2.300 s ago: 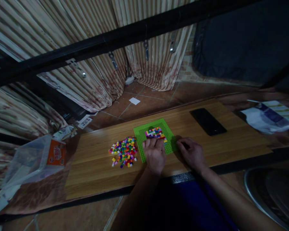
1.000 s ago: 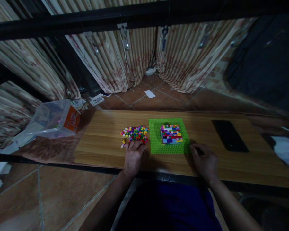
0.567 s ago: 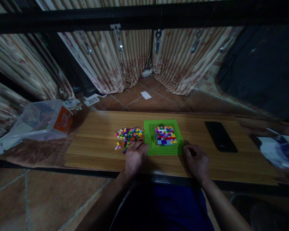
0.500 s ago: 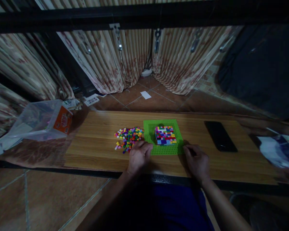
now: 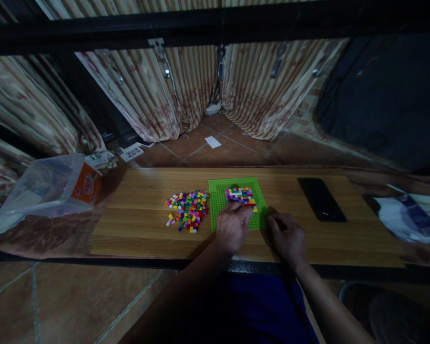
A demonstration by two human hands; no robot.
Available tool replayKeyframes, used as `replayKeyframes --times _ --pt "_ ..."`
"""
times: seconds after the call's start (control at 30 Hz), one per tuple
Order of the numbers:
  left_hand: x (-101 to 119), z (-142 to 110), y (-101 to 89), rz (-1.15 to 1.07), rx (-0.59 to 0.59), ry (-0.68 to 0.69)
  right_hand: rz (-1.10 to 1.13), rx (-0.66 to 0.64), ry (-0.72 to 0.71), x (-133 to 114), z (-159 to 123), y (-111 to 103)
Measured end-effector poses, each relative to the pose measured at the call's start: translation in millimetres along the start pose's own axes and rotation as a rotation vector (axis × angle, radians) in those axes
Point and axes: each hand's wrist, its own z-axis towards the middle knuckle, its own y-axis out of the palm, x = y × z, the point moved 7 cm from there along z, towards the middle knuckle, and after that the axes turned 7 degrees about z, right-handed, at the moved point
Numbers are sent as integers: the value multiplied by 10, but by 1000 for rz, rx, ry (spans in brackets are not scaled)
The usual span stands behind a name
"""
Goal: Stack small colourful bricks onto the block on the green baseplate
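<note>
A green studded baseplate [image 5: 218,191] lies on the wooden board, bearing a block built of many coloured bricks [image 5: 241,193]. My left hand [image 5: 232,227] reaches over the near part of that block, fingers closed and pointing down at it. What its fingertips hold, if anything, is too small to make out. At the baseplate's near right corner rests my right hand [image 5: 288,236], its fingers curled and pinched by the edge; whatever they grip cannot be seen. Left of the baseplate spreads a pile of loose small bricks [image 5: 189,208].
A black phone [image 5: 321,199] lies on the board's right side. On the left stands a clear plastic box [image 5: 53,184] with an orange label. White and purple packaging [image 5: 415,217] sits at the far right. The wooden board [image 5: 139,220] ends close to my lap.
My left hand has moved right, from beside the loose bricks to over the brick block, and now covers its near side. My right hand stays at the baseplate's corner. The view has shifted slightly.
</note>
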Motion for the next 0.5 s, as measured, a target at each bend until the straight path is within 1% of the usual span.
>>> replayKeyframes --times 0.17,0.33,0.43,0.5 --pt "2 20 71 70 -17 6 -6 -16 -7 -6 -3 2" --pt "4 35 97 101 -25 -1 -12 1 -15 -1 0 -4" --pt "7 36 119 115 -12 -13 -13 1 -14 10 2 0" --pt "5 34 128 132 16 -34 -13 1 -19 12 2 1"
